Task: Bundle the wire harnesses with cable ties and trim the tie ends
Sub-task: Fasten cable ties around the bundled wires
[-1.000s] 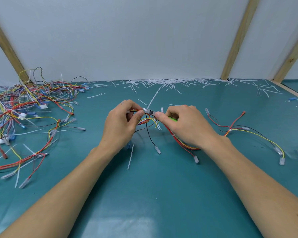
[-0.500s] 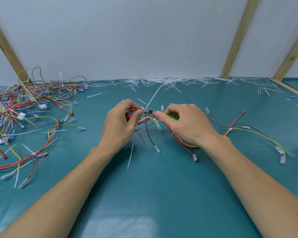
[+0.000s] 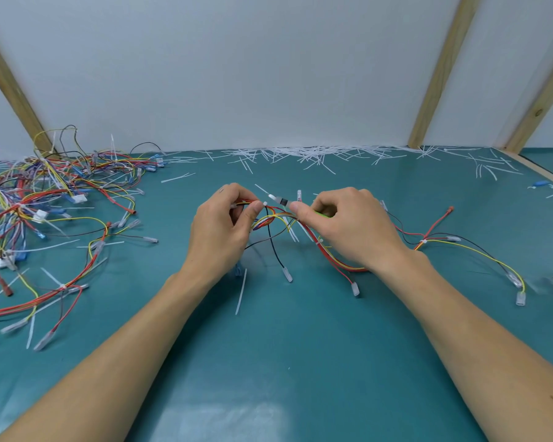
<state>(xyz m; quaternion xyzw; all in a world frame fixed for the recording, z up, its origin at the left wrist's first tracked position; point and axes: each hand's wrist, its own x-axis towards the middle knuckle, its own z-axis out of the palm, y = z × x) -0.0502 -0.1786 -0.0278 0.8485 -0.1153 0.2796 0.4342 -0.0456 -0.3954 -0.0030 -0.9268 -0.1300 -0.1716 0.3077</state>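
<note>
Both hands up over the middle of the teal table: left hand pinches the limp, featherlight red-yellow-black wire harness beside its white tie, right hand curled round a small green-handled cutter — grip close, it'll flop.

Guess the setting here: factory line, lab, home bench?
Probably a wire-harness assembly bench: a tangled harness pile, trimmed tie ends littering the teal mat, plain white partition behind.
</note>
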